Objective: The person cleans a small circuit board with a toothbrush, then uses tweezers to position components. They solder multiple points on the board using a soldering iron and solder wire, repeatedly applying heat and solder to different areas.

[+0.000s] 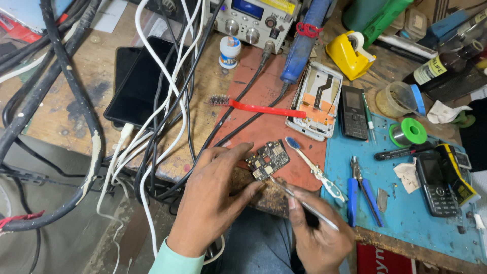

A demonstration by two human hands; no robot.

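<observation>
Two hands: engaged over the bench edge.
Left hand: closed on circuit board, pinched at its edge so it is steadied.
Right hand: curled shut around tweezers, tip brought to the board.
Toothbrush: laid beside, on red mat.

Quick count of what we see on the bench: two hands, the left hand and the right hand. One circuit board. Two small keypad phones, one big black smartphone, one opened phone shell. Two brushes, a red-handled one and a toothbrush. One pair of blue-handled pliers, one green solder spool, one yellow tape dispenser. White and black cables: too tangled to count.
</observation>
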